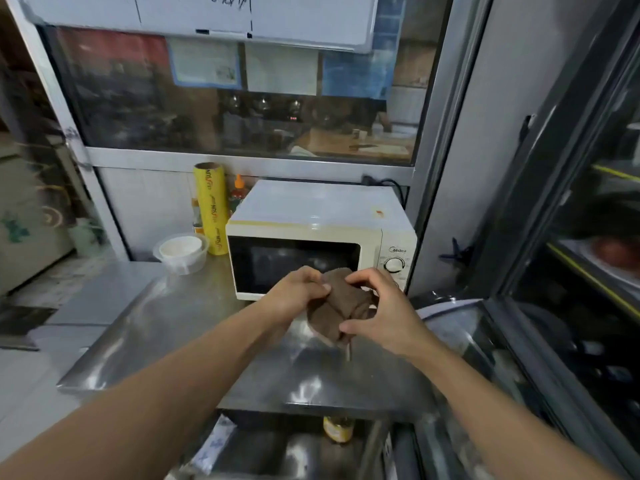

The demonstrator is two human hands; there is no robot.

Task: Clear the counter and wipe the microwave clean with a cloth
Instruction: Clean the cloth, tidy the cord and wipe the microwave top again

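Note:
A cream microwave (pixel 311 216) with a dark door stands at the back of the steel counter (pixel 166 327), door closed. In front of it, above the counter, both hands hold a bunched brown cloth (pixel 341 306). My left hand (pixel 294 292) grips its left side. My right hand (pixel 384 313) pinches its right side with thumb and curled fingers. A strip of the cloth hangs down below the hands.
A yellow cling-film roll (pixel 211 209), an orange-capped sauce bottle (pixel 238 194) and a clear plastic tub (pixel 181 252) stand left of the microwave. A glass-door cabinet (pixel 571 271) fills the right side. A yellow-lidded jar (pixel 337 429) sits below the counter's front edge.

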